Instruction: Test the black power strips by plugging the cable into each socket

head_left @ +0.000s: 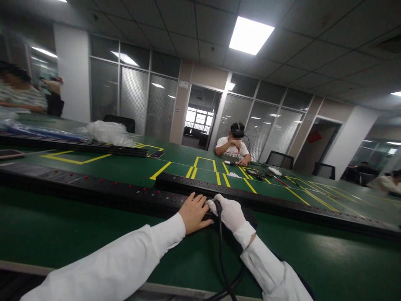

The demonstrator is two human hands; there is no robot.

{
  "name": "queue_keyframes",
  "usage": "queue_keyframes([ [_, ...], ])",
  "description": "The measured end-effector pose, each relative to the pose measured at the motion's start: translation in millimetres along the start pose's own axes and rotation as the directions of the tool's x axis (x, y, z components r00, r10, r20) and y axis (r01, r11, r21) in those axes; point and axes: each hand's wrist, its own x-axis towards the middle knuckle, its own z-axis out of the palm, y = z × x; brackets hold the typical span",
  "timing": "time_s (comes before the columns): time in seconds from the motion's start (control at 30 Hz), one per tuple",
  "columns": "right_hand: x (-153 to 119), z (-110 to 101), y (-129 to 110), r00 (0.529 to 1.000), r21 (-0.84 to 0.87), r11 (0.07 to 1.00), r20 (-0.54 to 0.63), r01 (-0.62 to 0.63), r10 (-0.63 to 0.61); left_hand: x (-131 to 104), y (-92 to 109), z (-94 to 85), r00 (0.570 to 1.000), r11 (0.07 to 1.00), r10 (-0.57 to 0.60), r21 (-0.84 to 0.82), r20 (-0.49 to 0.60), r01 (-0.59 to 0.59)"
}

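A long black power strip (pixel 125 193) with red switches lies across the green table. My bare left hand (pixel 193 213) rests over it, fingers bent across its top and thumb along the near side. Beside it, my right hand (pixel 229 212), in a white glove, closes around a black plug (pixel 218 205) at the strip's right part. A thick black cable (pixel 222 255) hangs from the plug towards me. The plug's front end is hidden, so I cannot tell whether it sits in a socket.
Just behind, a second long black strip (pixel 282 204) runs to the right. More strips (pixel 125 149), clear plastic wrap (pixel 108 133) and phones (pixel 157 154) lie at left. Yellow tape (pixel 205 158) marks the tabletop. Cables (pixel 266 172) lie near a seated person (pixel 233 146) across the table.
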Motion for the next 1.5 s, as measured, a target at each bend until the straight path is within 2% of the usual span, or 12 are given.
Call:
queue_keyframes([
  [0.2, 3.2, 10.2, -18.3, 0.990, -0.041, 0.992, -0.081, -0.122, 0.118, -1.9, -4.1, 1.7, 0.997, 0.998, -0.060, 0.024, 0.053, 0.059],
  [0.37, 2.5, 9.4, -13.7, 0.994, -0.054, 0.996, -0.087, -0.067, 0.062, -1.2, -4.2, 2.7, 0.997, 0.998, -0.062, -0.007, 0.052, 0.062],
  [0.57, -2.0, 8.7, -15.4, 0.986, -0.093, 0.989, -0.137, -0.113, 0.099, -1.4, -3.6, 5.1, 0.996, 0.997, -0.080, -0.017, 0.038, 0.081],
  [0.87, -3.6, 11.7, -11.9, 0.977, -0.058, 0.996, -0.204, -0.073, 0.060, -1.5, -3.1, 9.3, 0.996, 0.995, -0.092, -0.028, 0.015, 0.092],
  [1.23, -4.0, 3.9, -11.4, 0.991, 0.025, 0.999, -0.129, -0.021, 0.024, -2.9, -1.6, 5.9, 0.996, 0.995, -0.090, -0.036, 0.020, 0.091],
  [1.37, -2.1, -1.0, -9.0, 0.998, 0.004, 1.000, -0.057, -0.022, 0.022, -2.9, -1.0, 2.4, 0.996, 0.995, -0.085, -0.041, 0.035, 0.087],
  [1.5, -0.7, -2.5, -7.7, 0.999, -0.013, 1.000, -0.035, -0.027, 0.026, -2.4, -0.7, 0.4, 0.995, 0.995, -0.084, -0.043, 0.049, 0.086],
])
